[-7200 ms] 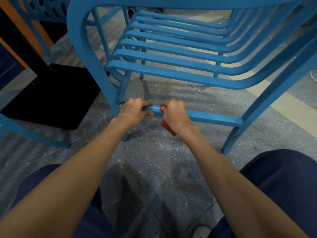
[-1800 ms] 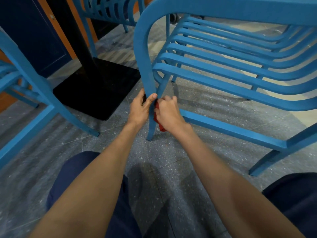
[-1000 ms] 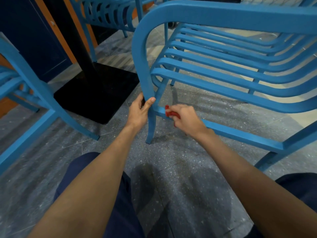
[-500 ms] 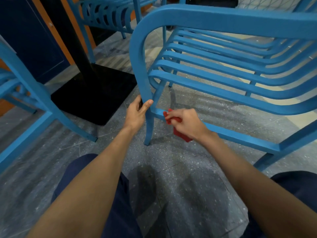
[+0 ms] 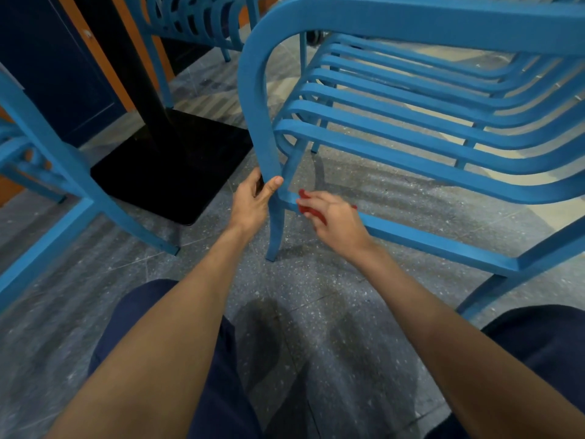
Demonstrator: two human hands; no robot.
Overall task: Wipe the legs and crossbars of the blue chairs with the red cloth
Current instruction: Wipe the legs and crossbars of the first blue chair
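Observation:
A blue slatted chair (image 5: 411,128) stands in front of me on the floor. My left hand (image 5: 253,201) grips its front left leg (image 5: 275,229) just where the arm curves down, thumb across the front. My right hand (image 5: 332,217) holds the red cloth (image 5: 305,208) against the left end of the low side crossbar (image 5: 437,242), right beside the leg. Most of the cloth is hidden under my fingers and palm.
A black table post with its square base (image 5: 171,172) stands left of the chair. Another blue chair's legs (image 5: 72,198) cross the left edge, and a third blue chair (image 5: 190,23) is at the back. My knees in dark trousers (image 5: 177,359) are below, on grey speckled tiles.
My right hand with the cloth came off the leg onto the left end of the crossbar and now presses there. My left hand stays on the leg.

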